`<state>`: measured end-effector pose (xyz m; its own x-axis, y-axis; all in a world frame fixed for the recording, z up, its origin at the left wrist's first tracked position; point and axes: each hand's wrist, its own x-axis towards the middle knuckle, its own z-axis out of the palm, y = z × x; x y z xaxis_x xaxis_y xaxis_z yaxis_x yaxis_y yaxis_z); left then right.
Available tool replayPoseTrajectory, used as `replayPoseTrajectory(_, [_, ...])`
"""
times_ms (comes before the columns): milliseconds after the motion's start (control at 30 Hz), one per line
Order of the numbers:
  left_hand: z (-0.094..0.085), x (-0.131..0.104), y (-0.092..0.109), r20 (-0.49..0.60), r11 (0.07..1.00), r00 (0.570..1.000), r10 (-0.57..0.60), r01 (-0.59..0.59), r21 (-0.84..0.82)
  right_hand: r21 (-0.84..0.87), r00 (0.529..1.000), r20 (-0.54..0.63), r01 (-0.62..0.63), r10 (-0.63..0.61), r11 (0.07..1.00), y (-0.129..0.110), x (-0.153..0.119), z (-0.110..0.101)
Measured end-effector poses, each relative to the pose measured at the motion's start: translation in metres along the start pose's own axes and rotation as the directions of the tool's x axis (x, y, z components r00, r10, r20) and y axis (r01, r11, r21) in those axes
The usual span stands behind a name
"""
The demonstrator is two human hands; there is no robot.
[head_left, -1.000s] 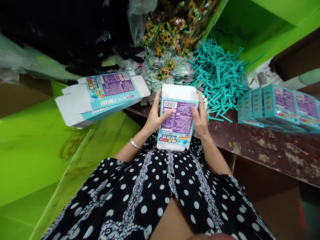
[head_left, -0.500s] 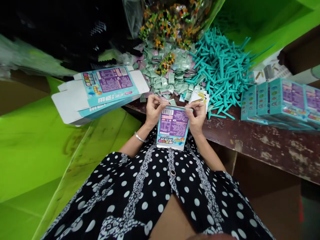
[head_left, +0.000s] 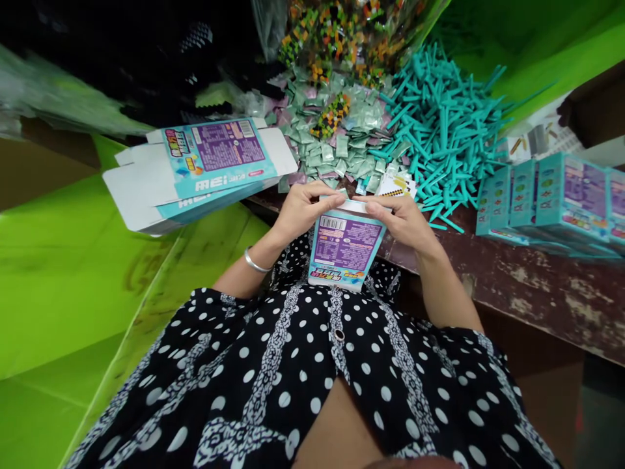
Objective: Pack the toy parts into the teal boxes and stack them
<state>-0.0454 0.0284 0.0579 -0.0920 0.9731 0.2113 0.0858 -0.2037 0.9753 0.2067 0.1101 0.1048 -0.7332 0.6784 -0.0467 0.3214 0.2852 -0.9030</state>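
A turquoise and purple printed carton (head_left: 346,244) is in front of my body, its lettering upside down to me and its near end against my dress. My left hand (head_left: 308,207) grips the left of the carton's far end, with thumb and fingers closed at the white flap (head_left: 354,206). At the right of that same end, my right hand (head_left: 403,220) has its thumb on the flap and its fingers curled behind the carton. Just beyond the hands lies a white card with a yellow and black picture (head_left: 396,185). The carton's inside is hidden.
Flat cartons (head_left: 227,156) lie stacked at left. Behind the hands are small green and pink sachets (head_left: 327,153), a pixel-patterned piece (head_left: 332,117) and a pile of turquoise sticks (head_left: 446,124). Closed boxes (head_left: 573,195) stand at right on the worn brown table (head_left: 551,286).
Both hands have shifted inward along the carton's far end, thumbs now over its white flap, which shows more. The right forearm has swung outward. The whole view has shifted slightly.
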Motion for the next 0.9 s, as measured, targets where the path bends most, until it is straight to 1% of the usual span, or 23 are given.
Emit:
replayPoseTrajectory(33, [-0.001,-0.002,-0.001,0.023,1.0,1.0,-0.002,0.002,-0.008,-0.017,1.0,0.009,0.016,-0.015,1.0,0.001,-0.001,0.001])
replayPoseTrajectory(100, [-0.006,-0.006,-0.006,0.136,1.0,0.991,0.005,-0.001,-0.031,-0.068,0.997,0.032,0.071,-0.069,0.995,0.006,-0.006,0.006])
replayPoseTrajectory(167, [-0.014,-0.012,-0.011,0.262,0.998,0.964,0.042,-0.028,-0.055,-0.157,0.99,0.054,0.137,-0.129,0.978,0.012,-0.015,0.011])
replayPoseTrajectory(200, [-0.018,-0.015,-0.014,0.306,0.997,0.95,0.063,-0.046,-0.064,-0.211,0.987,0.064,0.161,-0.15,0.964,0.014,-0.019,0.014])
replayPoseTrajectory(300, [-0.026,-0.022,-0.02,0.372,0.996,0.924,0.089,-0.073,-0.057,-0.38,0.985,0.082,0.174,-0.154,0.909,0.019,-0.026,0.021])
replayPoseTrajectory(400, [-0.026,-0.023,-0.019,0.388,0.997,0.918,0.079,-0.072,-0.035,-0.47,0.987,0.086,0.163,-0.139,0.868,0.018,-0.025,0.023])
replayPoseTrajectory(433, [-0.025,-0.023,-0.017,0.368,0.996,0.926,0.084,-0.078,-0.031,-0.462,0.986,0.08,0.165,-0.145,0.871,0.018,-0.024,0.023])
replayPoseTrajectory(467, [-0.025,-0.022,-0.016,0.326,0.996,0.941,0.094,-0.09,-0.026,-0.432,0.986,0.06,0.164,-0.153,0.887,0.018,-0.022,0.022])
replayPoseTrajectory(500, [-0.025,-0.021,-0.015,0.253,0.994,0.961,0.109,-0.109,-0.017,-0.379,0.987,0.025,0.156,-0.159,0.912,0.018,-0.022,0.02])
replayPoseTrajectory(533, [-0.026,-0.02,-0.015,0.141,0.991,0.981,0.129,-0.13,-0.001,-0.31,0.988,-0.017,0.142,-0.155,0.94,0.019,-0.023,0.019])
replayPoseTrajectory(567, [-0.027,-0.019,-0.016,0.001,0.989,0.989,0.149,-0.149,0.019,-0.234,0.989,-0.054,0.123,-0.139,0.964,0.02,-0.025,0.018])
replayPoseTrajectory(600, [-0.03,-0.019,-0.018,-0.149,0.986,0.975,0.164,-0.16,0.04,-0.16,0.991,-0.077,0.098,-0.111,0.982,0.023,-0.028,0.017])
replayPoseTrajectory(633, [-0.032,-0.019,-0.02,-0.282,0.985,0.944,0.17,-0.161,0.056,-0.092,0.994,-0.085,0.066,-0.074,0.994,0.026,-0.032,0.017])
replayPoseTrajectory(667, [-0.036,-0.019,-0.023,-0.378,0.985,0.91,0.17,-0.156,0.069,-0.031,0.996,-0.089,0.028,-0.031,0.999,0.03,-0.037,0.018])
replayPoseTrajectory(700, [-0.039,-0.021,-0.025,-0.427,0.986,0.889,0.167,-0.146,0.081,0.033,0.995,-0.103,-0.013,0.017,0.999,0.035,-0.043,0.019])
replayPoseTrajectory(733, [-0.043,-0.024,-0.025,-0.429,0.985,0.888,0.166,-0.133,0.106,0.107,0.987,-0.144,-0.051,0.067,0.993,0.04,-0.048,0.02])
replayPoseTrajectory(767, [-0.046,-0.028,-0.024,-0.386,0.981,0.906,0.171,-0.119,0.155,0.191,0.971,-0.208,-0.078,0.118,0.978,0.045,-0.054,0.022])
replayPoseTrajectory(833, [-0.051,-0.036,-0.016,-0.222,0.936,0.957,0.189,-0.108,0.334,0.34,0.924,-0.324,-0.087,0.203,0.936,0.053,-0.061,0.026])
replayPoseTrajectory(867, [-0.052,-0.04,-0.009,-0.116,0.887,0.975,0.189,-0.119,0.446,0.383,0.915,-0.336,-0.084,0.223,0.92,0.054,-0.064,0.027])
replayPoseTrajectory(900, [-0.053,-0.042,0.0,-0.003,0.825,0.984,0.175,-0.145,0.546,0.404,0.927,-0.302,-0.089,0.225,0.91,0.055,-0.065,0.029])
